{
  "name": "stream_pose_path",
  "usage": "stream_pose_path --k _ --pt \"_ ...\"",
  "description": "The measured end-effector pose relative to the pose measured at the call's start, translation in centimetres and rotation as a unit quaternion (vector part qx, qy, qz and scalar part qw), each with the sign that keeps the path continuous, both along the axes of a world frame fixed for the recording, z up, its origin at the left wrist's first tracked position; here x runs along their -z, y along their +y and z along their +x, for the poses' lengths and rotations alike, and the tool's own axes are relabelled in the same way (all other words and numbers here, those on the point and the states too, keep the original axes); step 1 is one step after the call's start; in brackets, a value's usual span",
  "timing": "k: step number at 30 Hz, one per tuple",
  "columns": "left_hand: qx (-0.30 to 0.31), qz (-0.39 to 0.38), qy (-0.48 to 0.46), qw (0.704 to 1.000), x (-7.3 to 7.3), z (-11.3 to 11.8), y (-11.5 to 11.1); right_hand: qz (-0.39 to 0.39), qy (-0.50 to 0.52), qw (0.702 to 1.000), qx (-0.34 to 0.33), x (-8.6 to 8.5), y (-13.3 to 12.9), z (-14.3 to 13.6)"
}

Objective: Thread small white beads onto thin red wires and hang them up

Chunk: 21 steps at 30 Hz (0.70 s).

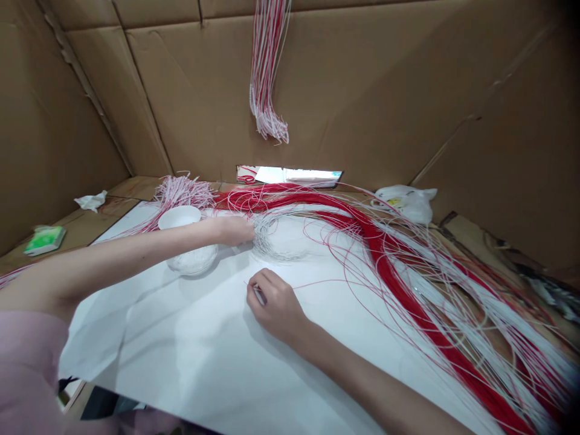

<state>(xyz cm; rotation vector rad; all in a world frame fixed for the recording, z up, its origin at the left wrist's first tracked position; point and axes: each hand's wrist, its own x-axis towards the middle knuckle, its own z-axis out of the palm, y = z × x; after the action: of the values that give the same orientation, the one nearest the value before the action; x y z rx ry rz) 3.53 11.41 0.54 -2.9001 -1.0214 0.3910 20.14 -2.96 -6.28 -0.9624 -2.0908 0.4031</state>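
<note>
My left hand (238,231) reaches across the white sheet to the left edge of a loose coil of thin pale wire (267,241). Its fingers are drawn together there, and whatever the fingertips grip is hidden. Nearer to me, my right hand (275,302) is closed in a pinch on a thin red cord (324,281). A short tip of cord shows left of the fingers, and the rest runs right toward a large bundle of red cords (385,260). Beneath my left forearm stand two white bowls, one behind (180,215) and one in front (194,264) with whitish contents.
White cords (435,290) spread along the right side. A pile of pink-white cord ends (185,192) lies at the back left. Another bunch (269,78) hangs before the cardboard wall (362,90). A plastic bag (408,202), tissue (90,201) and green packet (45,239) sit around.
</note>
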Motion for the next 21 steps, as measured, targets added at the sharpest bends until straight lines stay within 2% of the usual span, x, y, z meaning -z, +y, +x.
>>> stream_pose_path --k 3,6,9,12,14,17,21 --pt "0.000 -0.011 -0.003 1.000 -1.1 0.4 0.3 -0.021 0.016 1.000 0.002 -0.1 0.0 0.0" --pt "-0.011 -0.018 -0.031 0.999 -3.3 -0.4 0.0 -0.058 0.053 0.997 0.024 -0.3 0.2 0.1" --pt "-0.025 -0.020 -0.071 0.997 -5.6 -2.8 -1.1 -0.107 0.089 0.989 0.059 -0.7 0.5 0.3" --pt "-0.053 -0.045 -0.122 0.990 -7.2 -5.6 -2.7 -0.149 0.115 0.979 0.072 -0.9 0.8 0.4" --pt "-0.083 -0.067 -0.108 0.988 -7.5 -7.2 -3.8 -0.162 0.120 0.976 0.076 -1.0 0.9 0.4" --pt "-0.128 -0.119 -0.090 0.980 -7.0 -8.7 -4.9 -0.162 0.111 0.978 0.077 -0.9 0.9 0.4" --pt "-0.135 -0.160 -0.115 0.971 -6.3 -10.0 -5.1 -0.153 0.101 0.980 0.071 -0.9 0.8 0.3"
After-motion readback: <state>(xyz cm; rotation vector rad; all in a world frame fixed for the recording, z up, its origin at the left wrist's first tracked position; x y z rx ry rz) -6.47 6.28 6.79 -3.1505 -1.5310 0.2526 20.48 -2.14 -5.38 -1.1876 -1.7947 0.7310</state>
